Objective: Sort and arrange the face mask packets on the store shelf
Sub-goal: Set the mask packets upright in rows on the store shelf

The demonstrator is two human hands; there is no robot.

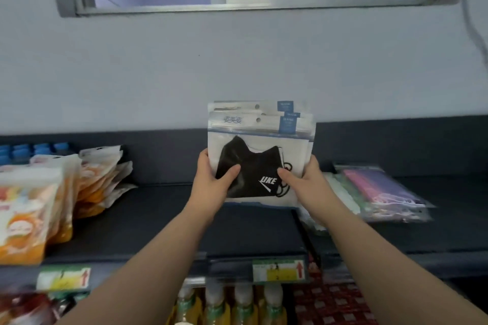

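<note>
A small stack of clear face mask packets (260, 134) stands upright above the dark top shelf (163, 214), held between both hands. The front packet shows a black mask with a white logo. My left hand (211, 179) grips the stack's left edge, thumb across the front. Gripping the right edge is my right hand (306, 179), its thumb also on the front. A flat pile of packets with pink, purple and green masks (380, 192) lies on the shelf to the right.
Orange and white snack pouches (39, 206) lean in rows at the shelf's left end. Blue items (31, 150) sit behind them. Price tags (278, 270) hang on the shelf edge. Bottles (237, 303) stand on the shelf below. A window is above.
</note>
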